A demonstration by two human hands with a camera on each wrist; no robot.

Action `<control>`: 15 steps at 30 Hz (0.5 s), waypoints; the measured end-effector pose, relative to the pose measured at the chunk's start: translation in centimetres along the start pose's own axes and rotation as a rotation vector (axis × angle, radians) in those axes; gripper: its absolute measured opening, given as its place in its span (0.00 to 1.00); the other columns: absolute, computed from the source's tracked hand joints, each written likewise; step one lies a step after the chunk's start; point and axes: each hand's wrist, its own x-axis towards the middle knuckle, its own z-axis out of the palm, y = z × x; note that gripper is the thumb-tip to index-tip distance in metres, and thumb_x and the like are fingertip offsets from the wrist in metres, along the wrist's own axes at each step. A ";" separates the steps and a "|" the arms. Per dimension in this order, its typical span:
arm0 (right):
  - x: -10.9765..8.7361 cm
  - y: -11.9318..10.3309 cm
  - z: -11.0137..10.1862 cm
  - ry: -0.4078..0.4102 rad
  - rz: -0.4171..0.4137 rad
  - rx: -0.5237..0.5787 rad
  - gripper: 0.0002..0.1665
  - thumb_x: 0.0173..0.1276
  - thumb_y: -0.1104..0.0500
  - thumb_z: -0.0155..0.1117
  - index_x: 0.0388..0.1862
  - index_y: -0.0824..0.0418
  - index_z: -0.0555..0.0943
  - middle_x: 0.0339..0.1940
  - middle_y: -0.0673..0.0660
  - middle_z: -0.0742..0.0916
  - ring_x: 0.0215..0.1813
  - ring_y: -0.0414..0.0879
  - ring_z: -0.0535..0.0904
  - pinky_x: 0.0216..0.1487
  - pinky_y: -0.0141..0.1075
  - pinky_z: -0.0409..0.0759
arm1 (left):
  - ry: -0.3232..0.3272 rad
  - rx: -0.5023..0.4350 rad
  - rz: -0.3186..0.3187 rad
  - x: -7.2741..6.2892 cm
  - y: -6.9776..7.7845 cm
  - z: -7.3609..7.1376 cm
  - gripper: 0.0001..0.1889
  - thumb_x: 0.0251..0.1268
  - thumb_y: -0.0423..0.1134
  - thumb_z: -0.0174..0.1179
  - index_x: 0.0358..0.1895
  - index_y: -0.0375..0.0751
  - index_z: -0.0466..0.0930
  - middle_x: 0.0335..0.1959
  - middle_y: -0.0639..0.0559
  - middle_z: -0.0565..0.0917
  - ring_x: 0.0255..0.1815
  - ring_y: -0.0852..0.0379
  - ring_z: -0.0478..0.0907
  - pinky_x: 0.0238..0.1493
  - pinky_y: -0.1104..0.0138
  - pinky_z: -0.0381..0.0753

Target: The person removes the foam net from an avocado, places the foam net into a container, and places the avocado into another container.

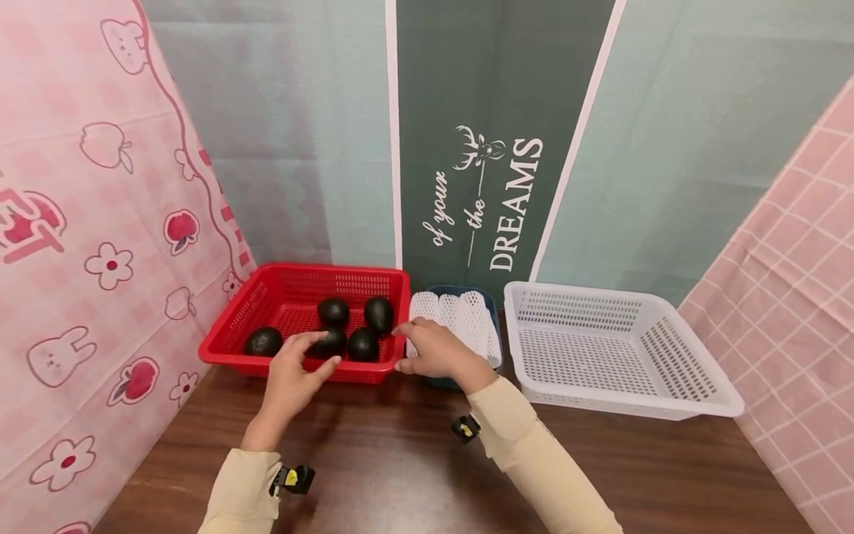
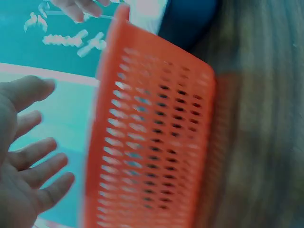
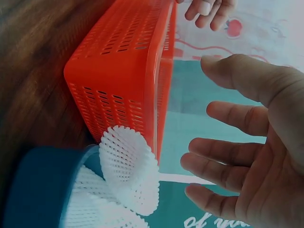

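Several dark avocados (image 1: 379, 316) lie in a red basket (image 1: 227, 319) with slotted walls. My left hand (image 1: 293, 374) is over the basket's front rim, thumb and fingers spread, close to an avocado (image 1: 329, 343). In the left wrist view its fingers (image 2: 45, 173) are parted with nothing between them. At the basket's right end is my right hand (image 1: 437, 350), above the white foam net sleeves (image 1: 475, 315). The right wrist view shows its fingers (image 3: 223, 166) apart and holding nothing. One foam sleeve (image 3: 128, 166) leans over the rim of a dark blue container (image 3: 38, 185).
A white slotted basket (image 1: 620, 408) stands on the right of the brown wooden table (image 1: 400, 460). Printed cloths hang behind, with a pink one (image 1: 67, 297) at left and a pink grid cloth (image 1: 800, 297) at right.
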 end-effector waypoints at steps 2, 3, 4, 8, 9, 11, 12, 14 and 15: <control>-1.1 0.3 0.1 0.027 -0.005 -0.012 0.29 0.55 0.52 0.69 0.56 0.61 0.77 0.49 0.58 0.79 0.51 0.51 0.74 0.49 0.49 0.73 | -0.045 0.006 0.019 0.0 1.1 -0.1 0.23 0.45 0.37 0.73 0.48 0.35 0.80 0.48 0.40 0.78 0.49 0.45 0.74 0.46 0.50 0.75; -1.7 0.5 0.1 0.041 -0.003 -0.023 0.29 0.56 0.52 0.68 0.56 0.60 0.77 0.50 0.58 0.79 0.52 0.52 0.73 0.50 0.50 0.72 | -0.062 0.009 0.025 0.0 1.6 -0.1 0.24 0.46 0.39 0.73 0.49 0.36 0.80 0.48 0.40 0.78 0.50 0.45 0.74 0.48 0.50 0.74; -2.3 0.6 0.1 0.058 -0.002 -0.033 0.29 0.56 0.52 0.68 0.56 0.60 0.77 0.50 0.58 0.79 0.53 0.52 0.73 0.49 0.51 0.72 | -0.077 0.011 0.030 0.0 2.1 -0.1 0.24 0.47 0.40 0.72 0.49 0.36 0.80 0.48 0.40 0.78 0.50 0.45 0.74 0.48 0.49 0.74; -4.2 1.5 0.2 0.126 0.010 -0.063 0.27 0.57 0.51 0.68 0.55 0.59 0.77 0.50 0.58 0.79 0.53 0.53 0.73 0.49 0.51 0.72 | -0.117 0.053 0.029 0.3 3.4 0.2 0.23 0.50 0.42 0.70 0.50 0.37 0.79 0.49 0.41 0.77 0.51 0.45 0.73 0.48 0.50 0.74; -4.6 1.6 0.2 0.141 0.018 -0.069 0.27 0.58 0.51 0.67 0.55 0.59 0.77 0.50 0.58 0.79 0.53 0.53 0.73 0.49 0.52 0.72 | -0.131 0.069 0.027 0.3 3.5 0.3 0.23 0.51 0.43 0.69 0.51 0.37 0.79 0.50 0.41 0.77 0.51 0.45 0.73 0.48 0.50 0.74; -5.4 2.0 0.3 0.174 0.028 -0.080 0.27 0.59 0.50 0.66 0.55 0.59 0.77 0.52 0.60 0.79 0.54 0.54 0.73 0.50 0.54 0.71 | -0.160 0.100 0.025 0.4 3.7 0.5 0.23 0.53 0.44 0.68 0.52 0.37 0.78 0.51 0.40 0.76 0.52 0.44 0.73 0.48 0.49 0.74; -5.8 2.2 0.4 0.192 0.032 -0.089 0.27 0.59 0.50 0.66 0.56 0.59 0.77 0.53 0.61 0.79 0.55 0.56 0.73 0.50 0.55 0.71 | -0.174 0.113 0.024 0.4 3.8 0.6 0.24 0.54 0.45 0.67 0.53 0.37 0.78 0.52 0.39 0.76 0.52 0.43 0.72 0.48 0.49 0.74; -6.5 2.7 0.4 0.232 0.036 -0.109 0.28 0.61 0.49 0.65 0.57 0.60 0.77 0.55 0.64 0.78 0.56 0.58 0.72 0.50 0.58 0.70 | -0.197 0.138 0.029 0.4 3.7 0.8 0.25 0.54 0.46 0.66 0.54 0.37 0.77 0.54 0.38 0.75 0.54 0.41 0.71 0.50 0.46 0.72; -6.8 2.9 0.5 0.253 0.037 -0.122 0.28 0.61 0.48 0.64 0.57 0.60 0.77 0.56 0.65 0.77 0.57 0.59 0.72 0.50 0.59 0.69 | -0.203 0.147 0.038 0.5 3.7 1.0 0.25 0.55 0.47 0.66 0.54 0.37 0.77 0.55 0.37 0.75 0.55 0.40 0.70 0.50 0.45 0.71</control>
